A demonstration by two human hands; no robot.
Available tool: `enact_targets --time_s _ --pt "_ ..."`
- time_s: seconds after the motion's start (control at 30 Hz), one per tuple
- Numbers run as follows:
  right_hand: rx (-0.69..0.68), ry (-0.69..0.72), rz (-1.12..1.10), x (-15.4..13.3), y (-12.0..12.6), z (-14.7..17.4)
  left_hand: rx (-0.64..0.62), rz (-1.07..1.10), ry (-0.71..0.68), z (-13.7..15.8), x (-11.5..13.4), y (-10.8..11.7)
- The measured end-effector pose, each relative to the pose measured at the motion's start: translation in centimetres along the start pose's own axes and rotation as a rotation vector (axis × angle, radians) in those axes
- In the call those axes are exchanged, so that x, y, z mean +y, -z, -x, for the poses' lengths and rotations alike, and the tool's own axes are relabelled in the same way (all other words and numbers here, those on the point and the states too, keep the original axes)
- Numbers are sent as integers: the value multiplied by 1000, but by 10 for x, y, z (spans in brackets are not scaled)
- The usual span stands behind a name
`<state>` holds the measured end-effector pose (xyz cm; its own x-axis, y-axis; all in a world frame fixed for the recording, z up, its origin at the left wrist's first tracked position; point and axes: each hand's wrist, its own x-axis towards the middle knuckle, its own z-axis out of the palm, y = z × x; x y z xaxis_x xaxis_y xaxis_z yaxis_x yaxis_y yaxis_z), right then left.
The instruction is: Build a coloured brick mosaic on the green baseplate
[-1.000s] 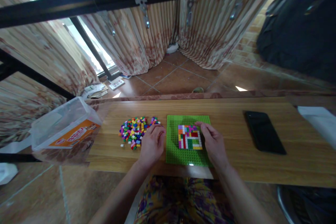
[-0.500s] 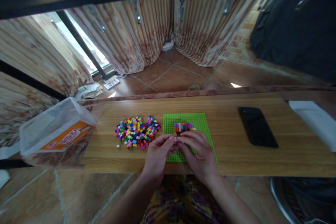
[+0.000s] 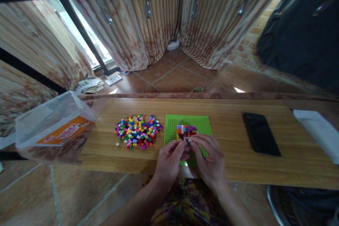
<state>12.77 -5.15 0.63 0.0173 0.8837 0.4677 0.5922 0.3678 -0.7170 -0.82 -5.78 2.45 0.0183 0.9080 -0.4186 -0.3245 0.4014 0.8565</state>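
Observation:
A green studded baseplate (image 3: 172,122) lies on the table in front of me, bearing a block of small multicoloured toy bricks (image 3: 185,129) in rows. My right hand (image 3: 212,155) reaches over the plate from the right. Its thumb and forefinger pinch a tiny pink brick (image 3: 190,140) at the near edge of that block; the fingers partly cover it. My left hand (image 3: 169,159) is closed beside it, thumb pressed to the forefinger, the tips close to the right fingertips. Whatever the left fingers hold is hidden. Left of the plate spreads a pile of loose bricks (image 3: 137,132).
A clear plastic tub (image 3: 55,113) with an orange label stands at the table's left end. On the right of the wooden table (image 3: 227,123) lie a black phone (image 3: 261,134) and a white sheet (image 3: 315,130). A dark bar crosses overhead, before curtains.
My hands have moved slightly right and parted a little. The pink brick, earlier between both hands' fingertips, is now by the right fingertips at the brick block. The view has shifted slightly.

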Motion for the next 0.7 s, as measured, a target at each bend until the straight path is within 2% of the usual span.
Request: enact_targets --time_s 0.1,0.27,0.4,0.7 --pt "70 -67 76 19 4 -12 82 -65 -91 -4 -1 11" --pt "14 -136 81 41 3 -22 159 -135 -200 -13 -15 37" --pt "-23 -162 30 43 -2 -25 138 -201 -255 -17 -26 48" --pt "-68 -274 -107 51 -3 -34 63 -473 -411 -18 -37 57"
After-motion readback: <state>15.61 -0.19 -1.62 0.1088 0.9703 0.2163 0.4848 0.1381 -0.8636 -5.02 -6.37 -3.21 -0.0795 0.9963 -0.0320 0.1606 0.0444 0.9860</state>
